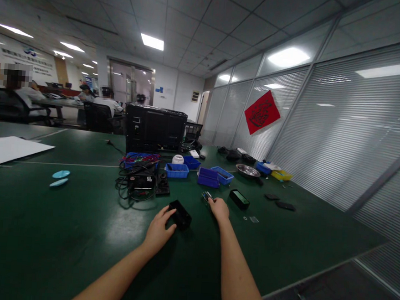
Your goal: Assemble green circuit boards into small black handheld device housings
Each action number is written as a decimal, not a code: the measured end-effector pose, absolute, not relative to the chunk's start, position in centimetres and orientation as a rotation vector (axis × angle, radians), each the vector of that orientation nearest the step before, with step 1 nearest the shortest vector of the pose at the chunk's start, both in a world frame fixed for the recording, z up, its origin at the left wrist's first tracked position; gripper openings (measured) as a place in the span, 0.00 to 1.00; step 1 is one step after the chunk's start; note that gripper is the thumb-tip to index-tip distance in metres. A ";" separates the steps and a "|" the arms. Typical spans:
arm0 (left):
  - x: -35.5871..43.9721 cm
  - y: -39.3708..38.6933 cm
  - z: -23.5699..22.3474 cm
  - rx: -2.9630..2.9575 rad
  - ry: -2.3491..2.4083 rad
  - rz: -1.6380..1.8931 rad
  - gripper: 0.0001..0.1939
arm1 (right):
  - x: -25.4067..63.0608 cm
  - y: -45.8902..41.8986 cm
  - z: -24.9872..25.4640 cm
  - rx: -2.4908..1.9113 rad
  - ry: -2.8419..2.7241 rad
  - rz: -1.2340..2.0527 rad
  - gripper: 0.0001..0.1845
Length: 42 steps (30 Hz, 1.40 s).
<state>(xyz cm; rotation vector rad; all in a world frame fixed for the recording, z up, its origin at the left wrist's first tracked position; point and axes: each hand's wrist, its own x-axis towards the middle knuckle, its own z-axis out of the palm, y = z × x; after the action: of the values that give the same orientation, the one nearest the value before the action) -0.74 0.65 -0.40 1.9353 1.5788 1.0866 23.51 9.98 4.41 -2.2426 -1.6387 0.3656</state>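
Observation:
My left hand (160, 228) lies at the left side of an open-topped black plastic case (183, 218), fingers spread, with fingertips touching its rim. The thumb stays apart from the fingers near the case's front corner. To the right, my right hand (219, 209) is closed on a small circuit board (206, 195), pinching its near end just above the green table. Most of the board's near part is hidden by the fingers. Beyond that hand sits a second black case (239, 199) with a greenish panel on top.
Blue bins (177, 171), a purple-blue bin (208, 178) and a metal bowl (248, 171) stand farther back. Tangled cables surround a black device (142, 182) at the left. A large black panelled unit (156, 128) rises behind. Small clear pieces (254, 219) lie at the right.

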 end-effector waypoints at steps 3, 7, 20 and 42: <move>-0.7 0.7 -0.3 1.938 1.578 1.085 0.25 | 23.4 9.6 4.6 -2.265 -1.645 0.168 0.27; -0.7 0.7 -0.4 1.944 1.586 1.078 0.26 | 23.1 9.2 4.6 -2.273 -1.700 0.049 0.26; -0.7 0.7 -0.5 1.940 1.581 1.081 0.25 | 23.7 10.5 3.9 -2.068 -1.642 0.508 0.20; 0.1 0.3 0.5 1.989 1.725 1.105 0.10 | 21.8 9.6 4.2 -1.987 -1.829 0.379 0.21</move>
<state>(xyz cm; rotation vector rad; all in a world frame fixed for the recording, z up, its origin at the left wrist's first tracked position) 0.11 0.33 0.45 1.9894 1.7250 1.1049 21.75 9.55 4.16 -1.9865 -1.8286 0.3786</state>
